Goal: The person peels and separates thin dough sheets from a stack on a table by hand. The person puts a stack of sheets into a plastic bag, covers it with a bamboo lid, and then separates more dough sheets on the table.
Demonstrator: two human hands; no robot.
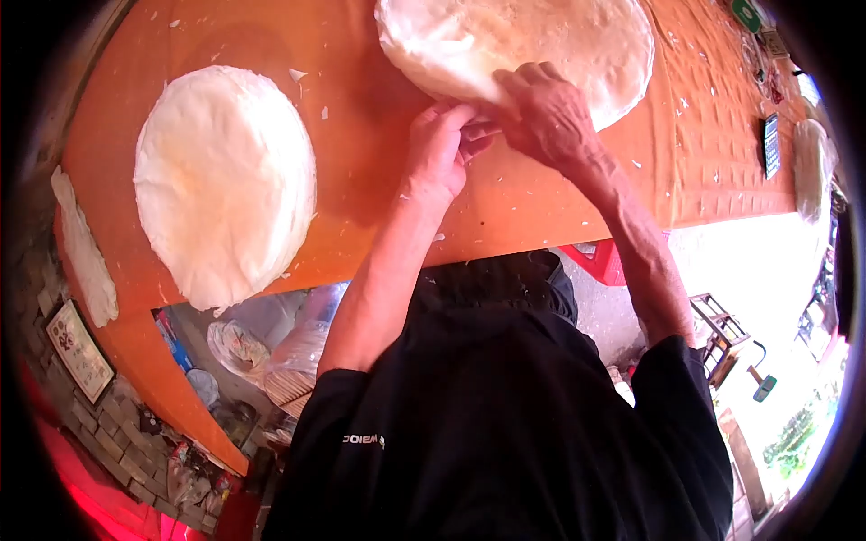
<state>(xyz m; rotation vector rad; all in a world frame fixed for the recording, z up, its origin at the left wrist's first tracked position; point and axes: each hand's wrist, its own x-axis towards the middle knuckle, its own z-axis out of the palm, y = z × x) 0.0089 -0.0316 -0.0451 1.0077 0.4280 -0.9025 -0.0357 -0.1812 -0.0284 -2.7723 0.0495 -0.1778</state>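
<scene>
"One white round (pixel 577 45) at your hands?"

"Yes, on the counter (pixel 361 180). My right grip (pixel 550 117) pinches its near edge; my left grip (pixel 437 149) curls beside, closure I can't tell. Another round (pixel 225 185) lies apart, leftward."

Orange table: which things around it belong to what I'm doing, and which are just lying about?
Seemingly in use:
Large round off-white layered sheet, its edge at your left hand and right hand
Orange table beneath
Oval off-white stack of thin sheets, probably

Probably just lying about:
Dark rectangular calculator-like device
Red plastic object below the table edge
</scene>
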